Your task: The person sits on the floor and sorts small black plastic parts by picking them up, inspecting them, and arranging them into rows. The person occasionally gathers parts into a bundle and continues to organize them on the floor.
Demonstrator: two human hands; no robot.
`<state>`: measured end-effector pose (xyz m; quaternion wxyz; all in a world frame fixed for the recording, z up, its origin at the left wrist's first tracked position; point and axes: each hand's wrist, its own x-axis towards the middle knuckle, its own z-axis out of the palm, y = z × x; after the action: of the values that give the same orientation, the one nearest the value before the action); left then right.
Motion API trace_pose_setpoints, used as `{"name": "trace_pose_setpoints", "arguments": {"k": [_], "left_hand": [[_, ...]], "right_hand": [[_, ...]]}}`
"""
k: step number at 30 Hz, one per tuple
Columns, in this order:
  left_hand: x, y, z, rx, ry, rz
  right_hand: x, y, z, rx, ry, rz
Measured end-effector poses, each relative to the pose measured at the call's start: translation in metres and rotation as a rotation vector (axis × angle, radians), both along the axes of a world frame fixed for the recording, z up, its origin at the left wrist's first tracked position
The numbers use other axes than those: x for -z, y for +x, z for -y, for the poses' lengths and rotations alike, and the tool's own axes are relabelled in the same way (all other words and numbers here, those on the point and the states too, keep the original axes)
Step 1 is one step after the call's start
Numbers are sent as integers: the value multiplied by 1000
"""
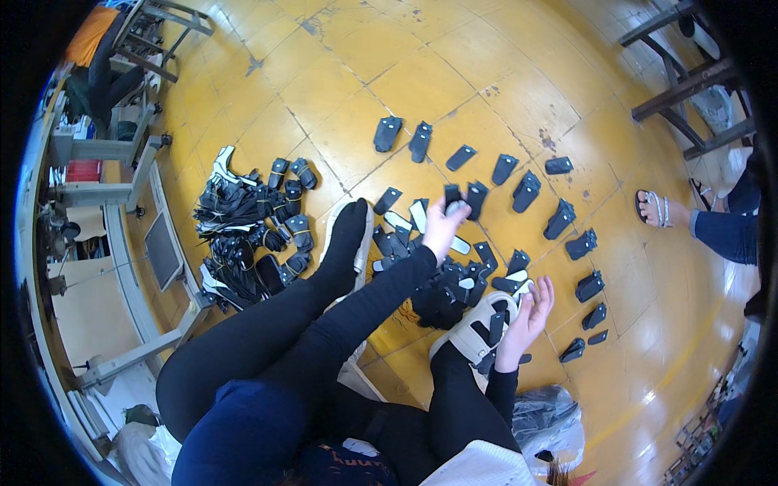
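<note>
- Left hand (pixel 442 229): stretched forward past my knee, fingers pinched together on a small dark piece with a pale end (pixel 453 202).
- Right hand (pixel 528 312): down by my sandal (pixel 478 328), palm up, fingers loosely curled; can't tell if anything sits in them.
- Loose heap of black cut pieces (pixel 442 296) lies between both hands, just under the left wrist.
- Beyond the left fingertips: an arc of small sorted stacks (pixel 527 190), each well apart from the next, curving round past the right hand.
- Judgement: keep the pinch on the edge, one piece at a time, lay it square on its stack so stacks stay separate.
- Pieces look flat, tab-shaped, matte black, some with white backing; likely thin and flexible.
- Far left of the hand: banded bundles (pixel 243 239) of the same black stuff.
- Yellow floor (pixel 454 73) is glossy, cracked, scuffed.
</note>
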<state>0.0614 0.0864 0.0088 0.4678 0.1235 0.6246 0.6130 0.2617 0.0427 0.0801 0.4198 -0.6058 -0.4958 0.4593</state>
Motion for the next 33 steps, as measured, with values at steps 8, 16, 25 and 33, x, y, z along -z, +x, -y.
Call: {"name": "trace_pose_setpoints", "arguments": {"k": [8,16,25,33], "left_hand": [[52,-120,-15,-384,-76,-176],[67,-181,-19,-573,-201,-351],[85,-226,-25,-322,-311,-444],[67,-251,-46,80,-419,-546]], "right_hand": [[7,31,7,66,-32,57],[-6,43,11,88,-47,183],[-22,12,26,9,-39,165],[-55,18,7,52,192,190]]}}
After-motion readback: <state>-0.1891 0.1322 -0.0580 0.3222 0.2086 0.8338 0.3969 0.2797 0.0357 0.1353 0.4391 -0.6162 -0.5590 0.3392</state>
